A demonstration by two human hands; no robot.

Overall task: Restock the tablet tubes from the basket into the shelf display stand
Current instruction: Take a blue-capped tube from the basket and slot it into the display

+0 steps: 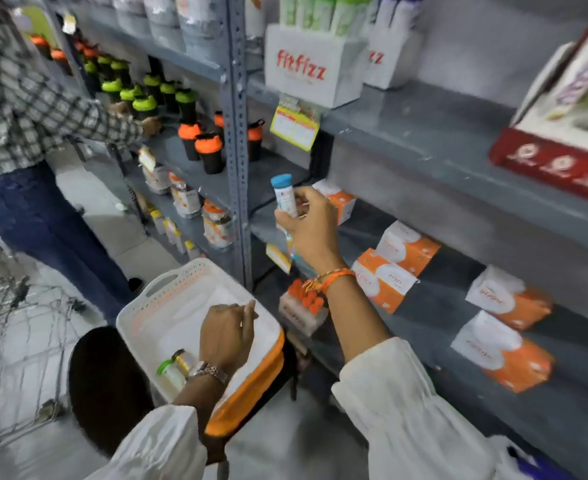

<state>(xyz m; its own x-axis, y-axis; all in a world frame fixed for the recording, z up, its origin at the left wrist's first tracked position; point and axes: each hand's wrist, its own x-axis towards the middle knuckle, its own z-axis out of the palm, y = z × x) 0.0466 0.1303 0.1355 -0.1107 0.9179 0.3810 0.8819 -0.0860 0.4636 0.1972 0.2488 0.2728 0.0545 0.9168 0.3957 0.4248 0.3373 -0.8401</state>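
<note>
The right hand [311, 225] grips a white blue-capped tablet tube [284, 195] upright before the grey metal shelf's [424, 133] front edge — the left hand [226, 336], loosely curled and empty, hovers over the white perforated plastic basket [168, 296], where two tubes [176, 367] lie near its corner.

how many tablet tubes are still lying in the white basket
2: a green-capped tube and a yellow tube beside it, near the left hand; the hand may hide more.
</note>
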